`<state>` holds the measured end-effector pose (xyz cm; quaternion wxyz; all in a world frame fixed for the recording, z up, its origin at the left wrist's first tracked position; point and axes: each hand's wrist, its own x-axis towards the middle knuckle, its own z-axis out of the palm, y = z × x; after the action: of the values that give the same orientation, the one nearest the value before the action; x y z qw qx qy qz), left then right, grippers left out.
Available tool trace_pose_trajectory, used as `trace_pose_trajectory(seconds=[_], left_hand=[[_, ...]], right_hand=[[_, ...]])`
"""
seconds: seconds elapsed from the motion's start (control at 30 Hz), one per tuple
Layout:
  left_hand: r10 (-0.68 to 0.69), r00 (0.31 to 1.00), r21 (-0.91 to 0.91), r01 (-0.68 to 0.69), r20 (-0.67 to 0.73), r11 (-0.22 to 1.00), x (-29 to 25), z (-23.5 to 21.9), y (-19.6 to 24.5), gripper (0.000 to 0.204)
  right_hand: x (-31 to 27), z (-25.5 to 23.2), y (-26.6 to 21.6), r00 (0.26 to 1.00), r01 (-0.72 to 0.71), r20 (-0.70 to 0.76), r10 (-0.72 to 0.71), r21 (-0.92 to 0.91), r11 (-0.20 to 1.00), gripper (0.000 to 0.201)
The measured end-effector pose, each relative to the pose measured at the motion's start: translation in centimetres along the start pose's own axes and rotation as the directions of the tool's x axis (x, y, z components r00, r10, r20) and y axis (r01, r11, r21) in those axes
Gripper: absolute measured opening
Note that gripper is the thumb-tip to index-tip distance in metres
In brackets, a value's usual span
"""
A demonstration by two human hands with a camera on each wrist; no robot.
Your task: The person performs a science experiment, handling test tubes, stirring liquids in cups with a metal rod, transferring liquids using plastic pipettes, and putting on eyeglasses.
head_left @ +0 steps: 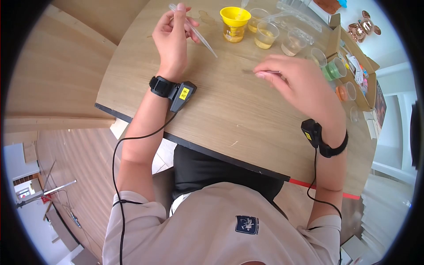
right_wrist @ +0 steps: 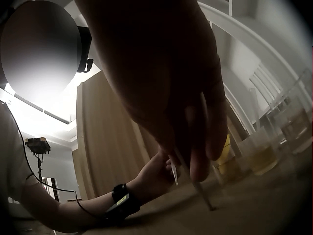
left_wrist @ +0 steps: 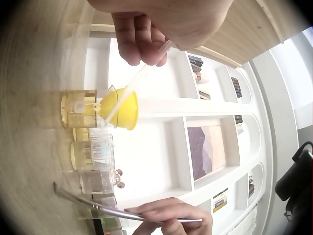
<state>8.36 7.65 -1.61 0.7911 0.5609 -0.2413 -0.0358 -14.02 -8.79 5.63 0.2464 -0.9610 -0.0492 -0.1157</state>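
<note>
In the head view the left hand (head_left: 173,42) pinches a clear plastic dropper (head_left: 201,37), its thin tip slanting down over the table. The right hand (head_left: 304,84) holds a slim metallic tool with a brush-like tip (head_left: 249,71); in the left wrist view its silver handle (left_wrist: 117,212) lies between the fingers of the right hand (left_wrist: 173,215). Between and beyond the hands stands a cup with amber liquid (head_left: 233,34), a yellow funnel (head_left: 235,16) on top. Beside it are clear cups of pale yellow liquid (head_left: 266,36). Neither tool touches a cup.
Along the right side of the table (head_left: 212,101) stand cups with green (head_left: 334,69) and orange (head_left: 346,92) contents, and a cardboard box (head_left: 369,90) of small items. A clear plastic rack (head_left: 304,17) and a shiny bear figure (head_left: 363,27) are at the back right.
</note>
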Motion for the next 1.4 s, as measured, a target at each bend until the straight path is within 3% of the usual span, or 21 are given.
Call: trace_pose_trajectory(seconds=[0.27,0.33,0.43,0.63,0.77,0.87,0.93,1.03,1.13,1.23,1.33,1.4], left_hand=[[-0.004,0.999,0.015,0.003,0.049,1.000,-0.2,0.3,0.6,0.045],[-0.025,0.995,0.048,0.020,0.099,0.999,-0.5,0.2,1.0,0.045],[-0.045,0.978,0.106,0.024,0.202,0.994,-1.1,0.7,1.7,0.045],[-0.062,0.927,0.045,0.049,0.370,0.998,-1.5,0.9,2.0,0.042],[-0.066,0.886,0.009,0.070,0.459,0.998,-1.4,0.8,1.9,0.042],[-0.075,0.875,0.015,0.077,0.478,0.997,-1.6,0.8,1.9,0.042],[-0.074,0.877,0.009,0.079,0.476,0.997,-1.6,0.8,1.8,0.042],[-0.075,0.878,0.007,0.082,0.472,0.997,-1.6,0.9,1.8,0.041],[-0.080,0.884,0.017,0.081,0.461,0.997,-1.6,0.8,1.8,0.041],[-0.076,0.884,0.018,0.076,0.462,0.997,-1.6,0.7,1.7,0.041],[-0.083,0.875,0.008,0.089,0.477,0.996,-1.5,0.6,1.7,0.038],[-0.095,0.872,0.003,0.107,0.481,0.994,-1.4,0.5,1.8,0.035]], right_hand=[[0.0,-0.5,-0.4,0.998,-0.067,0.022,0.067,-0.003,0.998,0.017],[0.1,-0.8,-0.5,0.977,-0.190,-0.063,0.202,0.156,0.969,0.015],[-0.1,0.0,-0.2,0.984,-0.167,0.067,0.164,0.044,0.985,0.015],[-0.2,-2.0,-2.1,0.977,-0.165,-0.096,0.188,0.209,0.964,0.012],[-0.4,-1.9,-1.9,0.993,-0.115,0.023,0.113,0.157,0.981,0.012],[-0.2,-1.6,-1.8,0.993,-0.074,0.099,0.060,0.149,0.986,0.012],[-0.1,-0.9,-1.5,0.999,0.027,0.020,-0.029,0.087,0.996,0.013],[0.4,0.6,-1.0,0.996,0.085,-0.031,-0.081,0.138,0.987,0.012],[0.3,1.1,-0.7,0.998,0.023,0.048,-0.031,0.161,0.987,0.012],[0.4,0.3,-0.4,0.999,-0.049,0.021,0.047,0.094,0.994,0.011],[0.3,0.4,-0.7,0.999,0.016,0.048,-0.023,0.139,0.990,0.011],[0.3,-0.1,-1.1,0.997,-0.036,0.080,0.023,0.161,0.986,0.013]])
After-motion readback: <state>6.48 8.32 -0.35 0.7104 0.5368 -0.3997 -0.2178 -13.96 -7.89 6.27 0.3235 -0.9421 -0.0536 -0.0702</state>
